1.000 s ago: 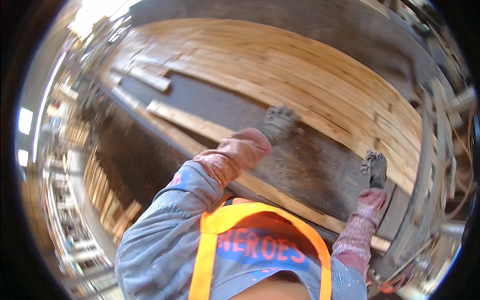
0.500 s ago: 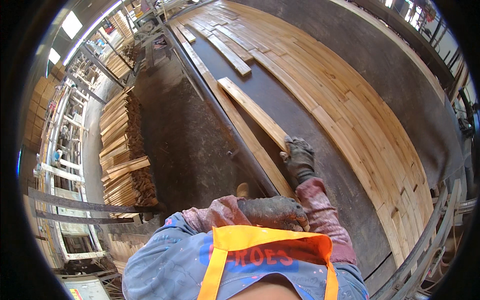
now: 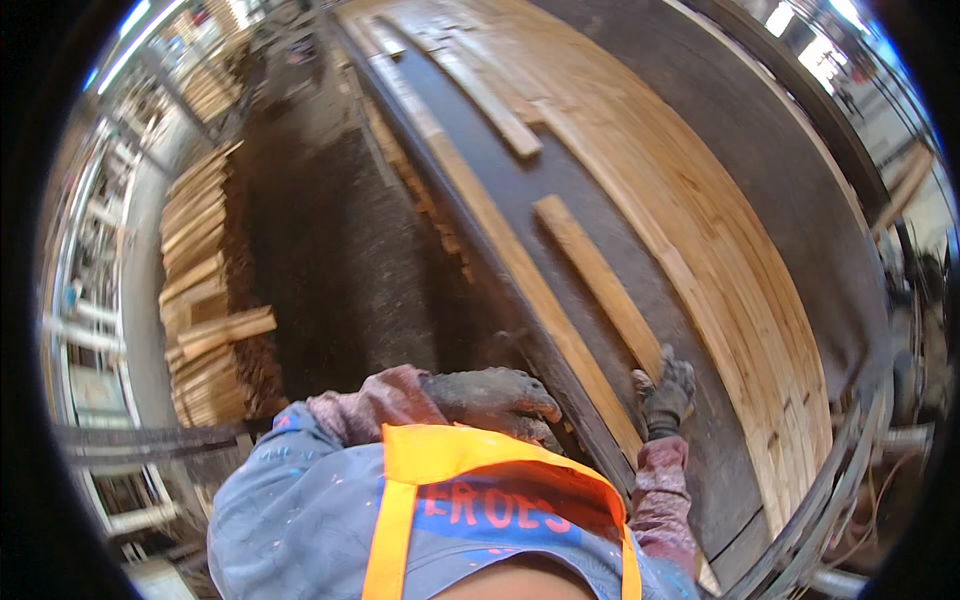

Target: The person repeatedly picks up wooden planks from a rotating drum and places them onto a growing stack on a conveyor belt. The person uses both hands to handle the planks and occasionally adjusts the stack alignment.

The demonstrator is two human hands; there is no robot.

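Across a dark flat worktable (image 3: 615,240), the grey-gloved right hand (image 3: 668,393) clasps a tan wooden plank (image 3: 600,280) by one end — so off-centre it could swing — while I can't tell the dark-gloved left hand's (image 3: 490,393) grip.

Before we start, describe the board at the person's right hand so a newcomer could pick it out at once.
Start with the long dark table top. Between the broad field of close-laid boards and the edge row along its left side lies the loose board, its near end in the gloved right hand. Unlike its neighbours, it touches no other board.
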